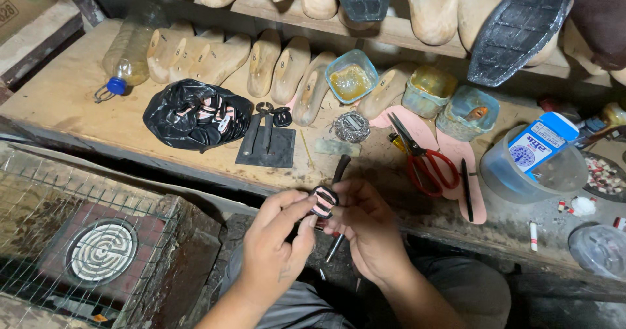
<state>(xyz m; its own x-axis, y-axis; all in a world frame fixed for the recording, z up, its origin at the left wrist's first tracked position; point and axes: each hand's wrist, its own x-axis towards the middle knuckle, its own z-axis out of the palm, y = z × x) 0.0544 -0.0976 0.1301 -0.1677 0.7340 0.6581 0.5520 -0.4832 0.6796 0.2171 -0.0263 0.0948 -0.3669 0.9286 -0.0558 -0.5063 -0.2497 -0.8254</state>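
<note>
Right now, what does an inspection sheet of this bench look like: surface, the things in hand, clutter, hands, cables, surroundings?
Surface: worn wooden workbench, stained and scuffed.
Things in hand: small black-and-pink striped piece, pinched between both hands; a dark-handled tool runs behind it.
Clutter: black plastic bag of similar striped pieces, red-handled scissors, pincers on a dark square pad, glue tubs, plastic bottle lying on its side, pink insoles.
Hands: left hand and right hand both grip the striped piece.
Cables: nothing seen.
Surroundings: rows of wooden shoe lasts on bench and shelf; wire mesh over a coil heater at lower left.
</note>
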